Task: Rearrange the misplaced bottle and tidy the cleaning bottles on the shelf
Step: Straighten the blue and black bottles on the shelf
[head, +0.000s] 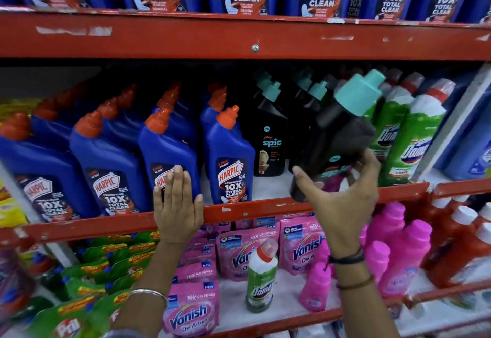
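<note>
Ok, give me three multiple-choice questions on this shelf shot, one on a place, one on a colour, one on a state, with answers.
1. Where does the lone Domex bottle stand?
A. top shelf
B. bottom shelf, among the Vanish pouches
C. in the left hand

2. What colour is the cap of the black bottle in the right hand?
A. orange
B. white
C. teal

3. What is the left hand doing?
A. lying flat against a Harpic bottle
B. gripping a pouch
C. hanging off the shelf

Answers: 1 B, its green label shows between pink pouches; 2 C, the cap is teal above the black body; 3 A, the fingers lie spread on the label, closed on nothing.
</note>
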{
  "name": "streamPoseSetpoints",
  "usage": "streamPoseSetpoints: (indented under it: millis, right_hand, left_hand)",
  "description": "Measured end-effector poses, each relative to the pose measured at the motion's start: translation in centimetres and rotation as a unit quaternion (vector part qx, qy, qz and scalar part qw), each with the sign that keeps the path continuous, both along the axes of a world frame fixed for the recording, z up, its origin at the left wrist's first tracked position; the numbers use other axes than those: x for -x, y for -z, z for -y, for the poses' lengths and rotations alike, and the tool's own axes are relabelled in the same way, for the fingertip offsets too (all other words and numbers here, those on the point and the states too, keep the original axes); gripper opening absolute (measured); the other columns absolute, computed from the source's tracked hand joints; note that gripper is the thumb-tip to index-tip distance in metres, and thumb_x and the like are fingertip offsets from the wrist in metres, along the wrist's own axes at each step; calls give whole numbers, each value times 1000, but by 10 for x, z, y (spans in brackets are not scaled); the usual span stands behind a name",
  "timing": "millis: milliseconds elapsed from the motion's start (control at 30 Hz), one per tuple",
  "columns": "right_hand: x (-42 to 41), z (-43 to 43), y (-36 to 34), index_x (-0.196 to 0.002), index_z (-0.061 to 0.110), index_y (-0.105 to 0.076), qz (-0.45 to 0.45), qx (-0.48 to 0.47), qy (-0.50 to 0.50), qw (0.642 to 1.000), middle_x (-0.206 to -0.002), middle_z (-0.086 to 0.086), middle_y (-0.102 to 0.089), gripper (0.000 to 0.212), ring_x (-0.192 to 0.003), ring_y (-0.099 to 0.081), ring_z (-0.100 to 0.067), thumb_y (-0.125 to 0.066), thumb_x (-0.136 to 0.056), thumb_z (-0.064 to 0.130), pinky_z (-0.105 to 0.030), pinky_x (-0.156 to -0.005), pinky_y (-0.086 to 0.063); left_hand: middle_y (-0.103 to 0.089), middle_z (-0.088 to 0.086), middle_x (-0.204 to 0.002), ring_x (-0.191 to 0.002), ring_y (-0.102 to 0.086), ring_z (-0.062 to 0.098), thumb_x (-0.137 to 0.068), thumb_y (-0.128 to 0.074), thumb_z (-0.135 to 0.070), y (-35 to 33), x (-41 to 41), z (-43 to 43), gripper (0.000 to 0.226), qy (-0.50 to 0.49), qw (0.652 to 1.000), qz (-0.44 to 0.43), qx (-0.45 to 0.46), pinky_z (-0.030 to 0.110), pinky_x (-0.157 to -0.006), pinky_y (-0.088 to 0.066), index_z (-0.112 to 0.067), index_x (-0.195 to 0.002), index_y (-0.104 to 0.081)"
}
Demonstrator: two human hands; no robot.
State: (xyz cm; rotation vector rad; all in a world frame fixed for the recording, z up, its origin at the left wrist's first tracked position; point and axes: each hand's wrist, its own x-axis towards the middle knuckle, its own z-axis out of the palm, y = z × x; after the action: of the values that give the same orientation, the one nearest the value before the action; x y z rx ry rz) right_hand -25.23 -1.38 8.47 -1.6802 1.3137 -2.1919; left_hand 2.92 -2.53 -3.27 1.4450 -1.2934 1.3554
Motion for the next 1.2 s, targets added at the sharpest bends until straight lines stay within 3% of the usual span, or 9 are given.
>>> streamPoseSetpoints:
  millis: [100,167,200,300,467,667,967,1100,1200]
  right_hand:
    - [-23,6,-2,-126,5,-48,-14,-28,-17,999,-122,-10,-58,91,-113,-55,-21,-81,-55,52,-19,-95,-42]
    - [-35,14,2,-124,5,-48,-29,-45,-14,998,-120,-10,-54,88,-111,-49,-12,-85,-56,46,-4,-91,-33]
    - [-41,17,5,-123,5,-47,-34,-53,-10,998,-120,-10,-51,87,-109,-44,-7,-86,-56,44,-4,-90,-33]
    - [-55,26,16,-124,8,-45,-30,-86,-9,996,-122,-10,-45,87,-110,-46,-15,-86,-57,44,-23,-86,-44]
    - [-67,37,31,-129,3,-43,-6,-121,0,993,-121,-16,-43,91,-109,-48,-24,-87,-58,38,-13,-82,-37]
    - [-72,42,34,-139,4,-36,-30,-180,29,983,-124,-12,-40,99,-108,-51,-27,-81,-63,48,-38,-75,-51]
    - [-75,48,37,-141,4,-32,-79,-192,61,976,-124,-15,-42,99,-105,-54,-29,-76,-68,54,-29,-64,-41]
    - [-75,40,44,-142,1,-31,-77,-189,48,978,-132,-17,-39,95,-116,-46,-26,-70,-75,55,-25,-78,-42]
    - [-68,22,67,-137,2,-38,-20,-135,-16,991,-135,-15,-35,77,-126,-31,0,-69,-82,46,-2,-97,-24]
  left_hand:
    - [-3,5,-162,-149,-5,19,-101,-27,-34,0,0,-1,61,0,1000,0,-4,38,-121,-1,-6,-153,-11]
    - [-4,5,-162,-149,-6,19,-102,-26,-34,0,1,-1,60,2,1000,-1,-3,39,-121,-2,-6,-153,-12]
    - [-4,4,-162,-149,-6,19,-102,-26,-34,0,1,-2,60,4,1000,-2,-3,39,-121,-2,-6,-153,-12]
    - [-4,4,-162,-149,-6,19,-102,-26,-34,0,0,-1,60,6,1000,-4,-5,39,-121,-3,-6,-153,-12]
    - [-6,5,-162,-149,-9,19,-101,-30,-34,1,0,0,61,6,1000,0,1,39,-121,-4,-6,-153,-14]
    - [-8,6,-162,-148,-12,20,-101,-29,-34,3,0,1,60,7,1000,5,7,40,-121,-6,-6,-153,-16]
    - [-6,5,-162,-149,-10,19,-101,-28,-35,3,0,0,61,9,1000,-2,3,39,-121,-4,-7,-153,-14]
    - [-6,5,-162,-149,-10,19,-101,-29,-35,3,0,1,61,10,1000,-2,3,39,-121,-4,-6,-153,-14]
    - [-6,4,-162,-149,-9,19,-101,-29,-34,4,0,1,61,9,1000,-1,3,39,-121,-4,-6,-153,-14]
